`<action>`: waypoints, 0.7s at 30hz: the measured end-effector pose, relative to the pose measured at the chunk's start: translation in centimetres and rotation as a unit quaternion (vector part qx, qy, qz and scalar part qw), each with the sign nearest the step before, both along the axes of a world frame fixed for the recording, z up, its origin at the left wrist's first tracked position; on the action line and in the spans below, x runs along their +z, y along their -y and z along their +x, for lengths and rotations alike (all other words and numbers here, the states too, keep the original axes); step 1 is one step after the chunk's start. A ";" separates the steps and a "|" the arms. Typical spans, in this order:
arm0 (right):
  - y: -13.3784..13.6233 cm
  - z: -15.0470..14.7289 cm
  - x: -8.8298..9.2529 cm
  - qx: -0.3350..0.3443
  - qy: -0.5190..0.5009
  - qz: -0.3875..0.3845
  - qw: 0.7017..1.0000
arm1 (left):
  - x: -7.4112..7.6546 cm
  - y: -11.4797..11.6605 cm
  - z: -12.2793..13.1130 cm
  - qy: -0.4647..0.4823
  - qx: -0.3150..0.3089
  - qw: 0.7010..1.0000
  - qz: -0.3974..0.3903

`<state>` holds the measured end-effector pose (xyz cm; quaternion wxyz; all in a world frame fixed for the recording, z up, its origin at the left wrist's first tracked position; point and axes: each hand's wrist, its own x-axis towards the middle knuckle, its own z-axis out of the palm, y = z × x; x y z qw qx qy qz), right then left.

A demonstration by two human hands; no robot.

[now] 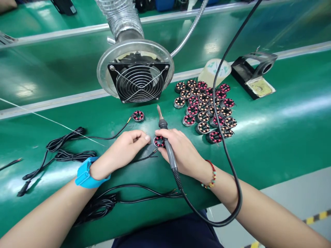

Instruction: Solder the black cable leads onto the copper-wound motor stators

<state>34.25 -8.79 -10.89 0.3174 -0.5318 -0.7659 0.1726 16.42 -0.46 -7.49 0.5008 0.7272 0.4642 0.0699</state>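
Note:
My right hand (184, 151) is wrapped around the grey handle of a soldering iron (169, 151), its tip pointing up and away from me. The fingertips of that hand also touch a small round motor coil (157, 141) with red windings, lying on the green bench. Just left of this coil, my left hand (126, 148) has thumb and forefinger pressed together; what is between them, if anything, I cannot make out. A black cable (143, 159) with stripped wire ends runs from beneath my left hand toward the coil. My left wrist wears a blue band (88, 174).
A fume extractor fan (141, 82) hangs ahead. Several red and copper coils (204, 106) stand at right, near the iron stand (254, 74). One coil (138, 116) joins a cable. Coiled black cables (74, 155) lie left and in front (100, 206). The iron's cord (227, 148) loops over my right forearm.

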 end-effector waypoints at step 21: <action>0.0 -0.1 0.1 0.004 0.008 -0.007 1.000 | -0.8 0.1 0.3 0.036 -0.017 0.994 0.097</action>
